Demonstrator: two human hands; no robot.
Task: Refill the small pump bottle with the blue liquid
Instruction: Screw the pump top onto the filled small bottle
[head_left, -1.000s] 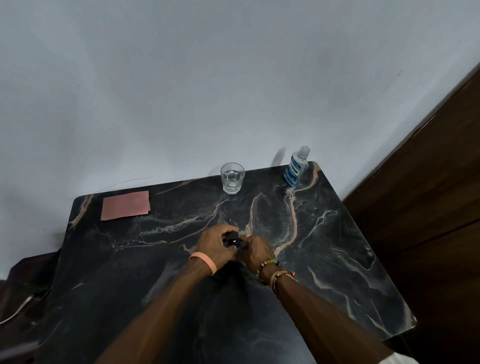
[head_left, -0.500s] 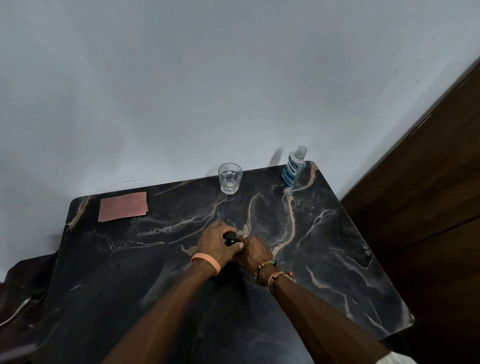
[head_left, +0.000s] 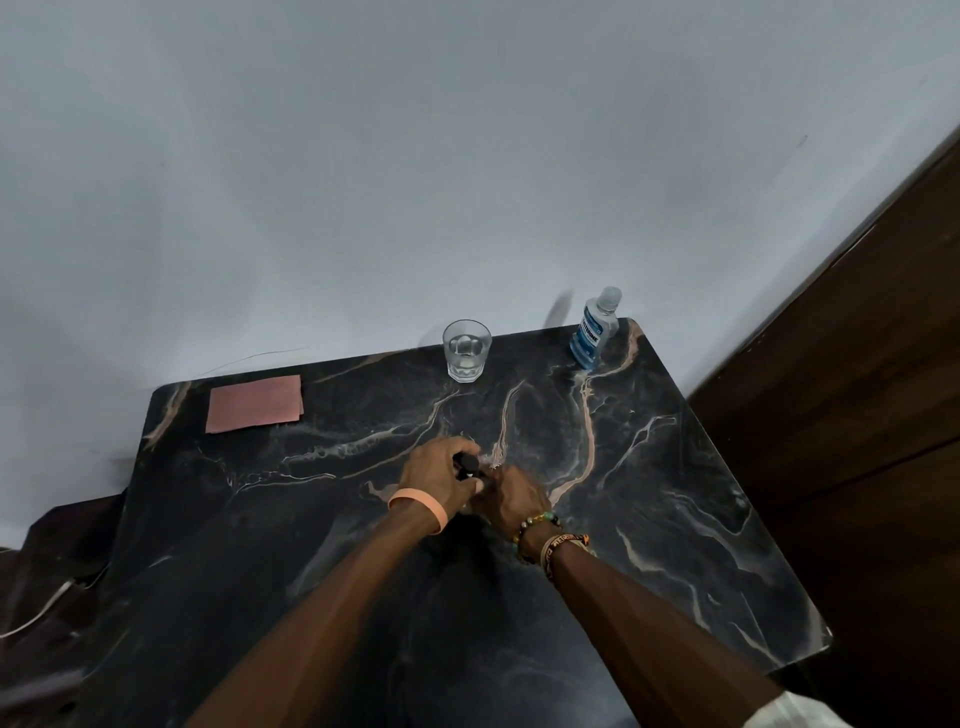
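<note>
1. The pump bottle (head_left: 466, 464) stands near the table's (head_left: 675, 493) middle, enclosed between both hands. Only its black pump head shows; the body is hidden by the hands.
2. The left hand (head_left: 439, 475) grips the pump head from the left. Its fingers are curled over the top and pressed together, and the thumb lies across the near side.
3. The right hand (head_left: 511, 496) holds the bottle from the right, below the pump head. Its fingers are curled inward and bunched together; the fingertips are hidden, so the exact contact cannot be told.
4. The two hands touch each other at the bottle.
5. The left wrist carries a peach wristband (head_left: 418, 506). The right wrist carries beaded bracelets (head_left: 550, 535).
6. The blue bottle (head_left: 592, 332) stands upright at the table's far right corner, cap on, with blue liquid visible through its clear wall.
7. A glass (head_left: 466, 351) holding clear liquid stands upright at the table's far edge, left of the blue bottle and well apart from it.
8. A pink pad (head_left: 254, 402) lies flat near the table's far left corner.
9. The table has a dark marbled top with pale veins.
10. A pale wall (head_left: 467, 156) rises behind the table's far edge. A dark wood panel (head_left: 857, 364) stands beside the table's right edge.
</note>
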